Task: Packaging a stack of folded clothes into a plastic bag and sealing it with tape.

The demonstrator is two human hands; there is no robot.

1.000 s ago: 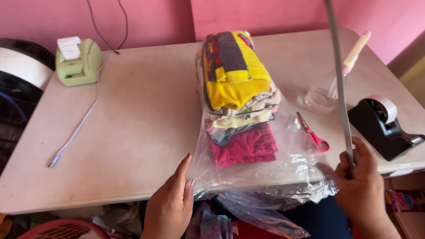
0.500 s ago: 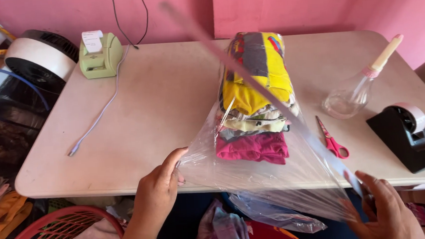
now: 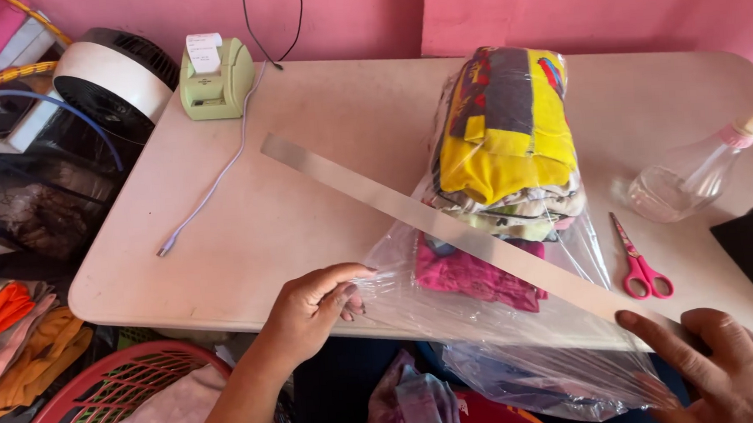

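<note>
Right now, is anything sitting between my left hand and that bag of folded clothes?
Nothing visible. The left hand already touches the clear plastic bag at its open end near the table edge. The long metal strip, held by the right hand, lies slantwise across the bag, beyond the left hand.

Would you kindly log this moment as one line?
left hand: pinning plastic bag | right hand: holding metal strip across bag | clothes: inside

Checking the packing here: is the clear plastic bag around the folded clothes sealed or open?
Open. The clear plastic bag mouth hangs loose past the table edge, beyond the folded clothes.
</note>
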